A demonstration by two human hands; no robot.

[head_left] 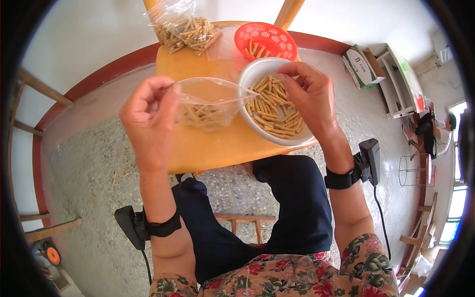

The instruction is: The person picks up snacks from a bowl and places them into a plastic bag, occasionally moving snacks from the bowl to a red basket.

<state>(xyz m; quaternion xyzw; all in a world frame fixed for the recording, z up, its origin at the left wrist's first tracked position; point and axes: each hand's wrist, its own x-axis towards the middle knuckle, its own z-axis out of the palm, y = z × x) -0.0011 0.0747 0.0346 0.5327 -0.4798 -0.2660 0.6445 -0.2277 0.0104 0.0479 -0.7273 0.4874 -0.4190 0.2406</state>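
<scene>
My left hand (pixel 151 116) pinches the left end of a clear plastic bag's rim. The bag (pixel 208 106) has its mouth spread apart, and short tan sticks lie in its lower part, over the wooden chair seat. Beside it on the right stands a pale grey bowl (pixel 246 79), holding many tan sticks (pixel 269 111). Above the bowl's right side is my right hand (pixel 312 96), with thumb and fingers closed together. The bag's right corner ends a little short of these fingertips. What they hold, if anything, I cannot make out.
A red perforated basket (pixel 264 33) with several sticks sits behind the bowl. A fuller plastic bag of sticks (pixel 190 34) lies at the seat's back left. Both stand on the yellow wooden chair (pixel 198 153). A carton (pixel 361 67) and a seated person (pixel 440 136) are off to the right.
</scene>
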